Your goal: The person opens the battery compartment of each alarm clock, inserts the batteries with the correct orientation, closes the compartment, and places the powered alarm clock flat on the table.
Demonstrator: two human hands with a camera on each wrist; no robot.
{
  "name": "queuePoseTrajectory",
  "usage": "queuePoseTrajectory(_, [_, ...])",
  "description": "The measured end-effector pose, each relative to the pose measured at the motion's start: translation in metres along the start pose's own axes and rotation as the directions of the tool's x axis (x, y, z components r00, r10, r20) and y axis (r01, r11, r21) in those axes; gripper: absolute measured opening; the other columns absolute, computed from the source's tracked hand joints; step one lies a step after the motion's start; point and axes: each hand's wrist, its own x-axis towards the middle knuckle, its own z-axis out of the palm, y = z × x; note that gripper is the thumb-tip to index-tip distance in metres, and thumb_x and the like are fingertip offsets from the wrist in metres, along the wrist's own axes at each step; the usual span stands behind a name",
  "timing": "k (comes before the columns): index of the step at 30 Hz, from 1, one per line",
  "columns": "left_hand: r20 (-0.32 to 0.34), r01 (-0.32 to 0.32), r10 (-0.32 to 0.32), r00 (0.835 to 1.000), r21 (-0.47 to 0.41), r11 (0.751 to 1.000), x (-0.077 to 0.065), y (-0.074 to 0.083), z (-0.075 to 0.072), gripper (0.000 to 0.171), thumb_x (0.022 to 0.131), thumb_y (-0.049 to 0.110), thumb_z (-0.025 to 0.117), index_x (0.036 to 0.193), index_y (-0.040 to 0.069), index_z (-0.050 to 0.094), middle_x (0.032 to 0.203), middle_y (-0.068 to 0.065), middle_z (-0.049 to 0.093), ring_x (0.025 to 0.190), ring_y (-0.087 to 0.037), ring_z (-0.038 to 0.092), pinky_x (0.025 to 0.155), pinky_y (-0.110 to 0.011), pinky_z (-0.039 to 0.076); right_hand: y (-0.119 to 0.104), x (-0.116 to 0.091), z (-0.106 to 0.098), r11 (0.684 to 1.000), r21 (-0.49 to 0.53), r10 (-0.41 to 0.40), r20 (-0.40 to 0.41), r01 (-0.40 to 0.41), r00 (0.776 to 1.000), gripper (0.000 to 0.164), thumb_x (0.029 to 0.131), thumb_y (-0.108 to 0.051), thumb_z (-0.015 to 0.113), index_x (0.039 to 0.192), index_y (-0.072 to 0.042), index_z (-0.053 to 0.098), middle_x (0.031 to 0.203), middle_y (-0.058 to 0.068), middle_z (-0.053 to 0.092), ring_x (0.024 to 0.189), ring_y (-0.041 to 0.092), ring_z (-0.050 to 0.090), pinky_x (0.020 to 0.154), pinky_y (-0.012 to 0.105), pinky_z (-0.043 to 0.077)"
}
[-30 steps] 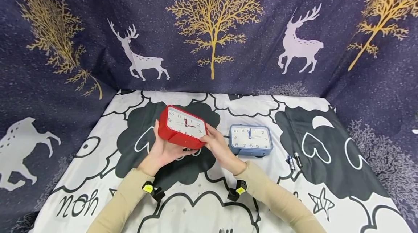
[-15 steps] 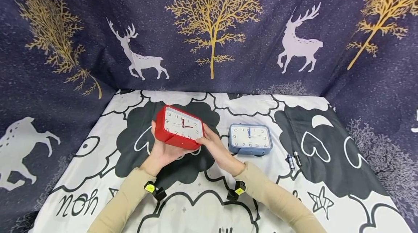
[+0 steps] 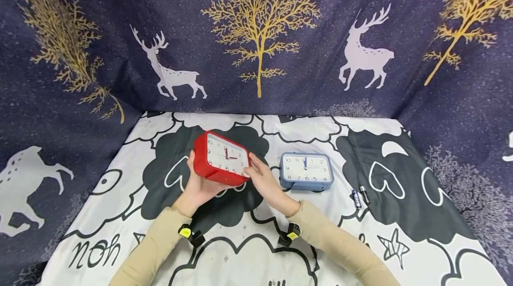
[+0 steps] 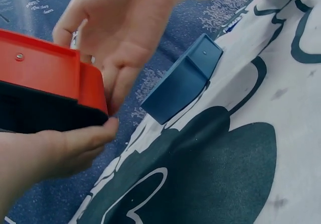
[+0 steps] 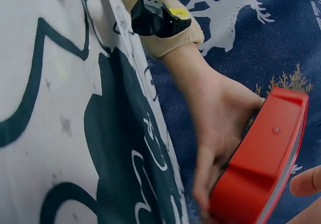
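A red alarm clock (image 3: 227, 158) with a white dial is held up over the cloth, tilted down toward its right end. My left hand (image 3: 199, 189) grips it from the left and below, with the palm at its back. At the right end my right hand (image 3: 267, 188) holds it, the thumb on the front near the lower corner and the other fingers partly hidden behind. In the right wrist view the red clock's underside (image 5: 273, 141) shows a small screw. To the right, a blue alarm clock (image 3: 306, 171) stands on the cloth, its dial facing me.
Two small batteries, one blue and silver (image 3: 356, 198) and one black and silver (image 3: 364, 194), lie right of the blue clock. A white cloth (image 3: 240, 257) with black cloud drawings covers the table. A dark curtain (image 3: 296, 81) hangs behind and at both sides.
Both hands shifted the red clock slightly left, then a little back, and its dial is now turned more toward the right. The blue clock and the batteries stay in place.
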Motion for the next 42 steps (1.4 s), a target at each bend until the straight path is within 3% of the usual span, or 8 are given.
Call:
queuePoseTrajectory(6, [-0.078,-0.026,0.035,0.996,0.119,0.993,0.002,-0.005,0.002,0.074,0.078,0.071,0.059,0.134,0.028,0.038,0.129,0.007,0.051,0.119,-0.014,0.044,0.097,-0.041,0.048,-0.006,-0.008,0.005,0.964,-0.196,-0.188,-0.021,0.18,0.982,0.059,0.1,-0.012,0.045,0.153,-0.003,0.022,0.158,0.016,0.028,0.143,0.033,0.032,0.113,0.047,0.033])
queuePoseTrajectory(11, [-0.111,-0.022,0.038,0.993,0.141,0.99,0.003,-0.007,0.004,0.071,0.077,0.069,0.062,0.131,0.028,0.04,0.126,0.008,0.052,0.119,-0.015,0.043,0.095,-0.042,0.047,-0.013,-0.016,0.011,0.912,-0.268,-0.314,0.03,0.31,0.949,0.062,0.1,-0.018,0.049,0.155,-0.016,0.021,0.161,0.006,0.022,0.142,0.032,0.035,0.111,0.05,0.036])
queuePoseTrajectory(15, [-0.107,-0.037,0.056,0.993,0.17,0.985,0.004,-0.009,0.003,0.067,0.077,0.068,0.063,0.128,0.029,0.043,0.121,0.009,0.054,0.115,-0.015,0.045,0.093,-0.04,0.047,-0.018,-0.018,0.017,0.86,-0.321,-0.397,0.065,0.396,0.916,0.069,0.098,-0.021,0.056,0.156,-0.021,0.019,0.162,-0.002,0.018,0.145,0.024,0.031,0.112,0.052,0.034])
queuePoseTrajectory(20, [-0.069,-0.064,0.076,0.995,0.153,0.986,0.007,-0.01,0.001,0.054,0.079,0.062,0.068,0.12,0.03,0.054,0.11,0.011,0.059,0.103,-0.01,0.051,0.087,-0.031,0.046,-0.022,-0.016,0.022,0.808,-0.337,-0.484,0.088,0.483,0.871,0.075,0.094,-0.019,0.063,0.156,-0.017,0.021,0.162,0.0,0.019,0.147,0.019,0.026,0.113,0.053,0.032])
queuePoseTrajectory(26, [-0.036,-0.079,0.083,0.996,0.102,0.992,0.007,-0.013,-0.002,0.041,0.082,0.053,0.071,0.113,0.029,0.06,0.101,0.012,0.064,0.093,-0.005,0.056,0.083,-0.023,0.047,-0.021,-0.015,0.026,0.727,-0.403,-0.558,0.125,0.556,0.82,0.073,0.092,-0.015,0.065,0.154,-0.015,0.026,0.161,0.006,0.022,0.145,0.023,0.032,0.111,0.045,0.038])
queuePoseTrajectory(30, [-0.051,-0.076,0.082,0.995,0.112,0.991,0.007,-0.015,-0.002,0.034,0.088,0.052,0.063,0.113,0.028,0.06,0.102,0.012,0.065,0.093,-0.004,0.058,0.083,-0.021,0.048,-0.019,-0.015,0.027,0.675,-0.434,-0.6,0.149,0.597,0.786,0.068,0.091,-0.013,0.066,0.151,-0.011,0.033,0.16,0.009,0.026,0.144,0.024,0.034,0.108,0.041,0.042])
queuePoseTrajectory(37, [-0.064,-0.062,0.07,0.996,0.109,0.992,0.007,-0.016,-0.001,0.037,0.088,0.052,0.064,0.116,0.029,0.058,0.109,0.012,0.064,0.1,-0.005,0.059,0.089,-0.023,0.048,-0.018,-0.014,0.025,0.626,-0.483,-0.615,0.178,0.613,0.768,0.068,0.088,-0.016,0.071,0.148,-0.008,0.038,0.158,0.013,0.029,0.145,0.025,0.031,0.109,0.041,0.04])
queuePoseTrajectory(42, [-0.095,-0.054,0.072,0.993,0.185,0.981,0.006,-0.014,-0.002,0.041,0.089,0.055,0.059,0.12,0.029,0.055,0.112,0.012,0.064,0.103,-0.006,0.06,0.089,-0.024,0.049,-0.02,-0.014,0.021,0.559,-0.551,-0.637,0.193,0.619,0.747,0.072,0.084,-0.02,0.076,0.146,-0.007,0.041,0.156,0.012,0.035,0.144,0.025,0.034,0.11,0.041,0.039])
